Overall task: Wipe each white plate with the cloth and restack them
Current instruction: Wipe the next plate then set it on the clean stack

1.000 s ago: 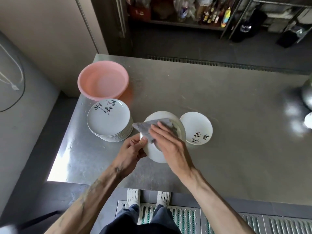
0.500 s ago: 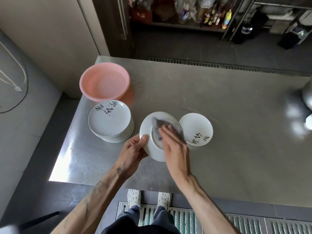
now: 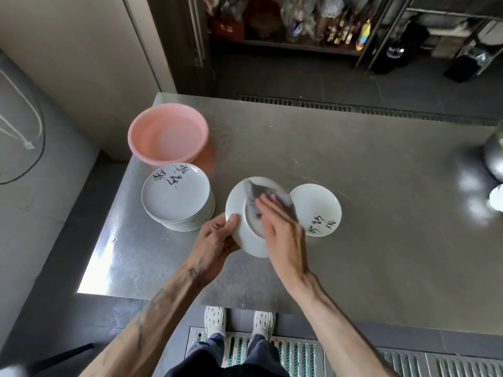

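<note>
Over a brushed steel table (image 3: 367, 164), the left hand (image 3: 217, 240) grips the rim of a round white plate (image 3: 236, 205) – thumb on top, fingers curled beneath – held tilted, seemingly underside up. The right hand (image 3: 283, 235), fingers straight and together, presses a grey cloth (image 3: 258, 192) flat onto it. A stack of white lettered plates (image 3: 177, 197) sits left, a single white plate (image 3: 315, 204) right, a pink plastic basin (image 3: 167, 134) behind

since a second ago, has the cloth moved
Yes. The cloth has slid right across the held plate under the right hand, away from the stack and toward the lone plate.
</note>
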### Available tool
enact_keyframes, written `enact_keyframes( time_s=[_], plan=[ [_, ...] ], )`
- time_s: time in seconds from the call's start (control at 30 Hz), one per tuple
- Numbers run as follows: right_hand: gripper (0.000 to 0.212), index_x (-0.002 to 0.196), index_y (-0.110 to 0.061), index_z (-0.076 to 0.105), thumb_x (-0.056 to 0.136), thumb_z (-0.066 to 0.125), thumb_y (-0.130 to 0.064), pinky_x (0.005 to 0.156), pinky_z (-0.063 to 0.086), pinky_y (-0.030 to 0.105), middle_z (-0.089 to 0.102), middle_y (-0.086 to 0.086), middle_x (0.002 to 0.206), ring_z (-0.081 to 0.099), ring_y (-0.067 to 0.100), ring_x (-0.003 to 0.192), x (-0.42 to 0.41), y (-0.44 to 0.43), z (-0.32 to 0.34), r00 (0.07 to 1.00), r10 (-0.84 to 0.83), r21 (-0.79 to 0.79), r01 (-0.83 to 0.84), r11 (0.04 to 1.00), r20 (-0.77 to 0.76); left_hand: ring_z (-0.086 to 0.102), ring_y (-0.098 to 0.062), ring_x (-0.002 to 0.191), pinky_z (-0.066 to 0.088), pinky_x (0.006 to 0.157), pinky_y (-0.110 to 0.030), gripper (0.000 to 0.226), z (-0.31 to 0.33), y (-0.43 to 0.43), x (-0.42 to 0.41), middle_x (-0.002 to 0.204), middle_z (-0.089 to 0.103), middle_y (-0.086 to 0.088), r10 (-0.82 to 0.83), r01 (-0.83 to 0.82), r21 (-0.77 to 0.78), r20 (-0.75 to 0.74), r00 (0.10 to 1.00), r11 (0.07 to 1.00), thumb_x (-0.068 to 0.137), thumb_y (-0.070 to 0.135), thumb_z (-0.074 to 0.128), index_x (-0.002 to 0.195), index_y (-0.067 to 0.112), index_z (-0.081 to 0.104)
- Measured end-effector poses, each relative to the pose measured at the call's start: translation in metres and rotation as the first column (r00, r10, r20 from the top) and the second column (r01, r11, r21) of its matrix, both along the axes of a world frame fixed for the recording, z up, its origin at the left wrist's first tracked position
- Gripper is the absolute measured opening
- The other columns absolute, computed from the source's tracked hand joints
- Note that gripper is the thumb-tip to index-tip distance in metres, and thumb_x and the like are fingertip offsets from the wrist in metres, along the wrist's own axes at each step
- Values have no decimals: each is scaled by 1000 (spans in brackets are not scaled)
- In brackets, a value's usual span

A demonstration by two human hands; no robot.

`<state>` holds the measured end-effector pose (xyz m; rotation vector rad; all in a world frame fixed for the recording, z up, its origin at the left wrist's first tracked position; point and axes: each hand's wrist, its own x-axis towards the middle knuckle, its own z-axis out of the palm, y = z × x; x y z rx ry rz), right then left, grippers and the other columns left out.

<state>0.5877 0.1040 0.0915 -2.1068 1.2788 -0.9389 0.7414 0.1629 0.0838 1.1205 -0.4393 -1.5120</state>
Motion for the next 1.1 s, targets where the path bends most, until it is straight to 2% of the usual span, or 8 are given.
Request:
enact_keyframes(
  time_s=[0.2, 0.3, 0.37, 0.5, 0.67, 0.77, 0.93, 1.1],
  plan=[
    [48, 132, -6, 67, 89, 65, 15, 112, 45, 37, 60, 4, 142, 51, 15, 138, -5, 40, -11, 987, 157, -128, -162, 979, -46, 70, -21, 94, 59, 81, -33, 30, -4, 4, -1, 109, 73, -15, 35, -35, -24, -16, 999, 999, 99, 24, 59, 119, 6, 71],
    [43, 131, -6, 68, 90, 65, 10, 108, 49, 42, 62, 2, 141, 54, 15, 136, -19, 36, -19, 999, 31, -73, -33, 997, -29, 68, -26, 105, 59, 87, -38, 37, -4, 5, 0, 122, 69, -23, 85, -85, 7, -8, 996, 996, 103, 28, 54, 124, 1, 68],
    [41, 131, -6, 67, 92, 64, 7, 107, 49, 44, 61, 2, 142, 53, 16, 136, -11, 35, -18, 999, -45, -12, 45, 999, 5, 68, -25, 104, 59, 85, -36, 38, -2, 3, -2, 122, 70, -23, 92, -93, 17, 24, 995, 996, 105, 28, 52, 125, 1, 67],
    [48, 134, -10, 66, 90, 65, 10, 111, 46, 42, 59, 0, 145, 50, 16, 139, 11, 47, -18, 998, 56, -64, -56, 996, -8, 70, -18, 93, 58, 80, -31, 29, 1, 2, -6, 110, 73, -13, 114, -114, 14, 4, 993, 993, 107, 23, 49, 117, 10, 73],
    [48, 131, -8, 68, 88, 67, 13, 109, 48, 42, 60, 1, 143, 52, 18, 138, 1, 52, -29, 995, -99, -49, 100, 994, 31, 69, -25, 108, 60, 88, -35, 38, 3, 6, -5, 124, 70, -20, 191, -190, 23, -20, 981, 981, 103, 29, 51, 126, 4, 68],
    [47, 129, -9, 69, 88, 65, 13, 113, 45, 40, 58, 2, 145, 48, 20, 141, 15, 63, -28, 1000, -4, -103, 4, 995, 1, 69, -23, 101, 59, 82, -30, 35, 3, 8, -5, 120, 71, -19, 204, -203, 21, -40, 978, 979, 105, 27, 50, 125, 5, 69],
    [33, 121, -10, 74, 90, 66, -2, 108, 49, 37, 63, 3, 139, 55, 20, 134, 14, 59, -25, 993, -114, -100, 116, 988, 19, 68, -28, 109, 59, 90, -34, 38, 2, 8, -4, 127, 68, -24, 215, -214, 21, -40, 976, 977, 106, 27, 48, 129, 3, 66],
    [23, 118, -19, 75, 100, 64, -27, 104, 48, 27, 63, -7, 130, 58, 14, 122, 25, 59, -19, 996, -78, -158, 70, 985, -41, 68, -23, 105, 58, 89, -32, 35, 2, 8, -5, 122, 70, -20, 207, -206, 23, -44, 977, 978, 105, 31, 50, 125, 9, 69]
  ],
)
